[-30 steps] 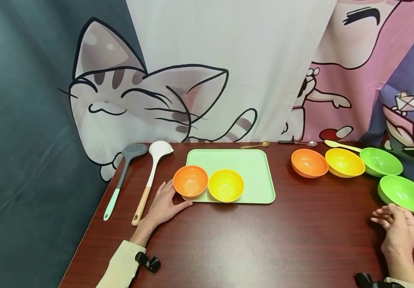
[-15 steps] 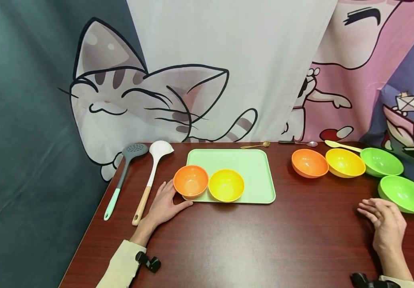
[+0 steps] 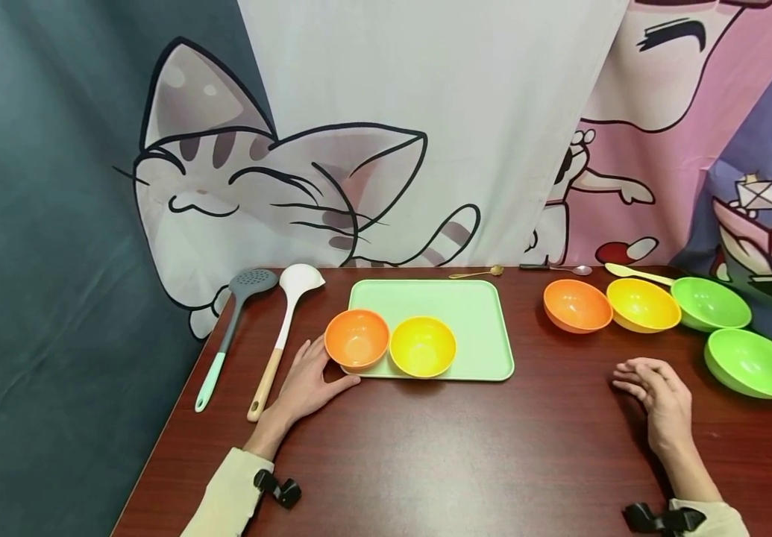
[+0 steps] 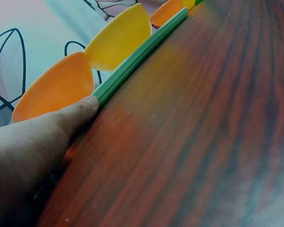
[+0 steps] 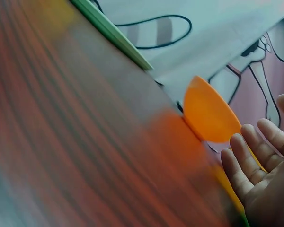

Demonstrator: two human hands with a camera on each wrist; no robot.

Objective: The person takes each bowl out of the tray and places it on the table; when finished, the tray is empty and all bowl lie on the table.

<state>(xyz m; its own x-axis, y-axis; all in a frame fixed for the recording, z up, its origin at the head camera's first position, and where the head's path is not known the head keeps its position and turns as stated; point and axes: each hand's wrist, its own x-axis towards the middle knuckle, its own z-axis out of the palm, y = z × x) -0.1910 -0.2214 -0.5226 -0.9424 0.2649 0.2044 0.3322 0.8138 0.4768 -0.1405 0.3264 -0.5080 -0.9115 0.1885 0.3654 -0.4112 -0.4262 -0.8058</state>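
My left hand (image 3: 308,384) lies at the front left corner of the light green tray (image 3: 482,335), its thumb (image 4: 80,111) at the tray's front edge. Its fingers stretch along the left side, beside an orange bowl (image 3: 356,339) that stands on the tray. A yellow bowl (image 3: 422,347) stands right of that bowl, also on the tray. Over the table's right part, my right hand (image 3: 661,403) hangs with loosely bent fingers (image 5: 236,156) and nothing in it. Nearest to it are a second orange bowl (image 3: 577,306), a second yellow bowl (image 3: 644,305) and a green bowl (image 3: 755,363).
Another green bowl (image 3: 711,303) stands at the back right. A grey slotted turner (image 3: 224,339) and a white ladle (image 3: 285,321) lie at the left. Along the back edge lie a small gold spoon (image 3: 479,274), a dark-handled spoon (image 3: 570,269) and a yellow knife (image 3: 637,274).
My right hand has moved left, away from the front green bowl, and is still without anything in it. My left hand, the tray and the bowls have stayed in place.
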